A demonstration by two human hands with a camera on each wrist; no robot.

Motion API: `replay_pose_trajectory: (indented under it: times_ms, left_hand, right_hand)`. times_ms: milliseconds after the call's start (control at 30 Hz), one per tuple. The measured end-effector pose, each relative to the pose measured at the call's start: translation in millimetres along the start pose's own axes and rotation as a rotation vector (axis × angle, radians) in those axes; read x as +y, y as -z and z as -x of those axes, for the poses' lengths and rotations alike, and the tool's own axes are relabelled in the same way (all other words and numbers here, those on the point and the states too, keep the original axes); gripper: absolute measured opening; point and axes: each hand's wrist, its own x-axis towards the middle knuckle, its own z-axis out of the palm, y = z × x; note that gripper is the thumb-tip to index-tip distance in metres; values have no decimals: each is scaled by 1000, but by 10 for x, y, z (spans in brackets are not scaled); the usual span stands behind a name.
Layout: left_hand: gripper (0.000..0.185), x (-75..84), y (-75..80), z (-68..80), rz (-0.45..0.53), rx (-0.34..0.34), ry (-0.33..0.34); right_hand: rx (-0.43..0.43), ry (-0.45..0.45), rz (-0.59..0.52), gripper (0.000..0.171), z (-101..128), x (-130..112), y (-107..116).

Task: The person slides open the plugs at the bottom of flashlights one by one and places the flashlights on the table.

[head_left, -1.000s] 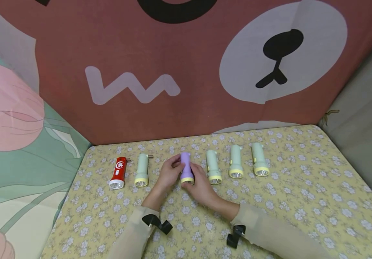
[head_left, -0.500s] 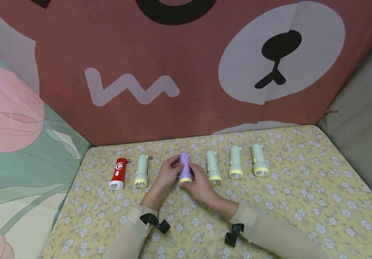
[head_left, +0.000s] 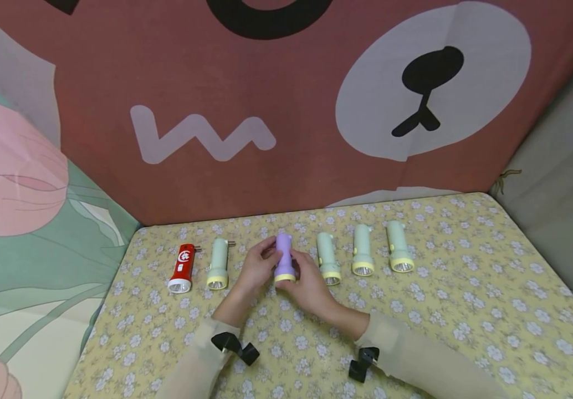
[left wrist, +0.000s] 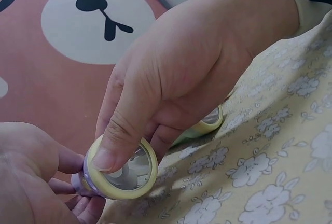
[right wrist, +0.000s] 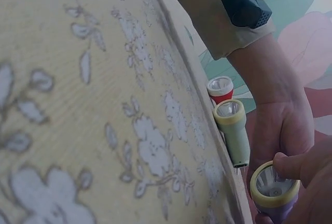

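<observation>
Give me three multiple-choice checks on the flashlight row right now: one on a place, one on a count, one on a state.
1. Where does the red flashlight lie?
A. at the row's left end
B. at the row's right end
C. in the middle

2. How many pale green flashlights lie on the table?
A. two
B. four
C. six

3. What is the state of the purple flashlight?
A. lying untouched
B. held by both hands
C. standing upright alone

Answers: 1 A, nothing lies left of it. 2 B, one lies left of the hands and three right. 3 B, the left hand and right hand both grip it.
</observation>
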Motion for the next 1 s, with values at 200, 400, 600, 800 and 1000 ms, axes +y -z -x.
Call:
replay_pose_trajectory:
  times_ms: [200,400,600,800,1000]
  left_hand:
    - [52,75,15,57,4,-3,-26]
    - [53,129,25,93,25,-12,-57]
    - [52,199,45,142,27,-20,-69]
    - [52,263,65,218,12,-29,-105]
    - [53,304,76,296,6,-38,-115]
  right_hand:
    - [12,7,-9,80,19,-61,21]
    - [26,19,-22,81,41,-111,48]
    - [33,74,-14,78,88,-173,84]
    - [31,128,5,78,148,-222,141]
    - [14,121,-4,80,213,-280,185]
